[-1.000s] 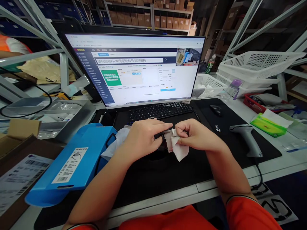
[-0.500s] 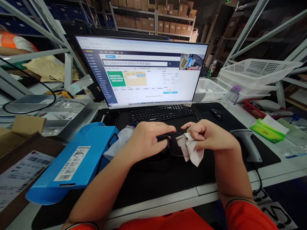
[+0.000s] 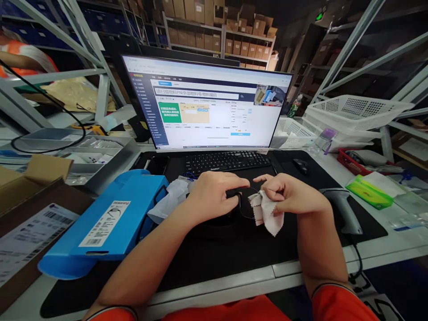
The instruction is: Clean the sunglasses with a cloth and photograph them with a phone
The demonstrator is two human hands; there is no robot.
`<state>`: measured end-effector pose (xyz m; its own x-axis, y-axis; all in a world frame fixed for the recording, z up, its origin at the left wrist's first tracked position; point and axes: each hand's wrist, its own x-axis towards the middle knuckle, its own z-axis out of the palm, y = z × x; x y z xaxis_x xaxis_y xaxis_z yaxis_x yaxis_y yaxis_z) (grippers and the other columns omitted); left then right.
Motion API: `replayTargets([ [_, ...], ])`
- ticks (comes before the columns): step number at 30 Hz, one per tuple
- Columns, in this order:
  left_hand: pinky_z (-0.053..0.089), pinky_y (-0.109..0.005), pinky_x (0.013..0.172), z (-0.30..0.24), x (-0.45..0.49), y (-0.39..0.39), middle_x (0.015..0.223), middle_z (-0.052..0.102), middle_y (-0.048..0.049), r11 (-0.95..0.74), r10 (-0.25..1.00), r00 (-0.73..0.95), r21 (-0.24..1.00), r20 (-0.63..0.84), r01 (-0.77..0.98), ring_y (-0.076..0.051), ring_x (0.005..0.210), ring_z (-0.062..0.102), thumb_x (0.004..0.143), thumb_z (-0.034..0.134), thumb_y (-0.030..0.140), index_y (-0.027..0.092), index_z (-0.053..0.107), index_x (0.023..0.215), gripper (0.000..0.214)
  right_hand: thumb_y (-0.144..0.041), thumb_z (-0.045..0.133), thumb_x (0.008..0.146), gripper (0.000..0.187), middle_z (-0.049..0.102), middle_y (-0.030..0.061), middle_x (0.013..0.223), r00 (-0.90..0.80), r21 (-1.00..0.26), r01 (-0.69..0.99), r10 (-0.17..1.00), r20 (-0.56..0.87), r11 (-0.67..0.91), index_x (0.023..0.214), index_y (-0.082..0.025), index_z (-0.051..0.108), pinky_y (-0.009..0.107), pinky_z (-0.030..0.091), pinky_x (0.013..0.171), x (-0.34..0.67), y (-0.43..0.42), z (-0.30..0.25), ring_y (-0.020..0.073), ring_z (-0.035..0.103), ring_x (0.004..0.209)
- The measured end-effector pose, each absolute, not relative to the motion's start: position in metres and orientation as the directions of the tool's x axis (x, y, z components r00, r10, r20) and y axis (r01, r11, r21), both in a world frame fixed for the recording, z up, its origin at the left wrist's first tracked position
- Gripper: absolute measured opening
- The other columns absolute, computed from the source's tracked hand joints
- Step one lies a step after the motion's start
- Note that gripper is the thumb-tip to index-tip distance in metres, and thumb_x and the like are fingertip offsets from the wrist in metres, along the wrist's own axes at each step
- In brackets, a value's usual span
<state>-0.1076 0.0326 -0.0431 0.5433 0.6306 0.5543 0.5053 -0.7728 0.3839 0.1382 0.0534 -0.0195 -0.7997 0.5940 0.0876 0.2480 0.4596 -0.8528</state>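
Head view: left hand (image 3: pixel 216 198) grips dark glasses (image 3: pixel 238 200) over a black mat (image 3: pixel 200 272), right hand (image 3: pixel 294 196) pinching a pale cloth (image 3: pixel 268 216) just beside them

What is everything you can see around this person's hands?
Flat computer monitor: one, black, straight ahead.
Keyboard: one, black, below monitor.
Computer mouse: one, black, right of keyboard.
Handheld barcode scanner: one, grey, far right.
Cardboard box: one, blue, left.
Mesh plastic baskets: several, white, stacked at right.
Cardboard cartons: many, brown, far back.
Soft cloth: one, off-white, centre.
Thin-rimmed frame, perhaps eyeglasses: one, black, beside the cloth.
Left hand: on the frame.
Right hand: pinching the cloth.
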Motion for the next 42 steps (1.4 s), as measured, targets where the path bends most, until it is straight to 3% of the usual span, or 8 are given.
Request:
replayTargets([
  [6,0.056,-0.034,0.075,-0.045,-0.107,0.035,0.103,0.08,-0.002,-0.766,0.614,0.538,0.271,0.578,0.583,-0.024,0.091,0.075,0.077,0.059,0.013,0.023,0.077,0.107,0.037,-0.015,0.065,0.065,0.04,0.028,-0.0093,0.059,-0.534,-0.936,0.256,0.842,0.069,0.24,0.061,-0.023,0.026,0.024,0.032,0.057,0.106,0.041,-0.037,0.0088,0.025,0.057],
  [10,0.056,-0.031,0.081,-0.039,-0.111,0.032,0.107,0.079,0.0009,-0.761,0.644,0.523,0.395,0.558,0.515,-0.021,0.096,0.074,0.077,0.06,0.012,0.025,0.076,0.109,0.038,-0.011,0.067,0.063,0.043,0.027,-0.0105,0.059,-0.728,-0.885,0.247,0.679,0.1,0.394,0.06,-0.021,0.026,0.031,0.042,0.091,0.127,0.046,-0.026,0.0081,0.027,0.058],
  [14,0.056,-0.029,0.081,-0.036,-0.11,0.029,0.104,0.079,0.0025,-0.746,0.665,0.499,0.466,0.556,0.475,-0.02,0.095,0.074,0.077,0.059,0.01,0.026,0.076,0.106,0.037,-0.011,0.064,0.066,0.041,0.026,-0.0111,0.057,-0.798,-0.863,0.192,0.586,0.14,0.467,0.059,-0.021,0.025,0.04,0.028,0.115,0.148,0.053,-0.014,0.0078,0.03,0.058],
  [20,0.058,-0.033,0.08,-0.044,-0.103,0.03,0.099,0.079,-0.0004,-0.742,0.654,0.51,0.342,0.559,0.576,-0.022,0.09,0.074,0.077,0.059,0.009,0.024,0.075,0.104,0.034,-0.016,0.068,0.063,0.043,0.027,-0.011,0.057,-0.637,-0.885,0.298,0.765,0.095,0.358,0.06,-0.022,0.026,0.03,0.045,0.081,0.119,0.044,-0.03,0.0073,0.026,0.056],
  [23,0.055,-0.045,0.097,-0.047,-0.1,0.031,0.092,0.078,-0.0045,-0.74,0.62,0.548,0.184,0.562,0.647,-0.025,0.086,0.074,0.081,0.057,0.012,0.02,0.076,0.099,0.027,-0.018,0.066,0.067,0.04,0.03,-0.0088,0.059,-0.464,-0.865,0.376,0.876,0.135,0.332,0.061,-0.022,0.027,0.023,0.029,0.055,0.104,0.041,-0.04,0.0088,0.028,0.058],
  [28,0.058,-0.03,0.08,-0.039,-0.108,0.03,0.104,0.079,0.0009,-0.752,0.646,0.504,0.361,0.574,0.552,-0.021,0.094,0.075,0.076,0.059,0.01,0.026,0.076,0.107,0.039,-0.018,0.07,0.062,0.045,0.028,-0.0101,0.058,-0.722,-0.871,0.256,0.682,0.115,0.419,0.059,-0.022,0.025,0.034,0.045,0.091,0.128,0.055,-0.031,0.0089,0.028,0.058],
  [32,0.056,-0.025,0.069,-0.036,-0.111,0.027,0.101,0.08,0.003,-0.719,0.685,0.46,0.425,0.564,0.55,-0.019,0.092,0.075,0.074,0.058,0.008,0.027,0.077,0.102,0.039,-0.015,0.068,0.061,0.046,0.026,-0.0118,0.056,-0.803,-0.882,0.18,0.583,0.123,0.435,0.058,-0.022,0.022,0.042,0.028,0.117,0.148,0.065,-0.023,0.0082,0.024,0.057],
  [42,0.05,-0.047,0.108,-0.047,-0.107,0.031,0.1,0.08,-0.001,-0.763,0.594,0.509,0.234,0.624,0.603,-0.022,0.092,0.075,0.078,0.056,0.009,0.024,0.077,0.104,0.037,-0.012,0.055,0.062,0.032,0.029,-0.0071,0.062,-0.539,-0.835,0.339,0.817,0.206,0.434,0.063,-0.023,0.025,0.025,0.037,0.067,0.106,0.041,-0.042,0.011,0.03,0.062],
])
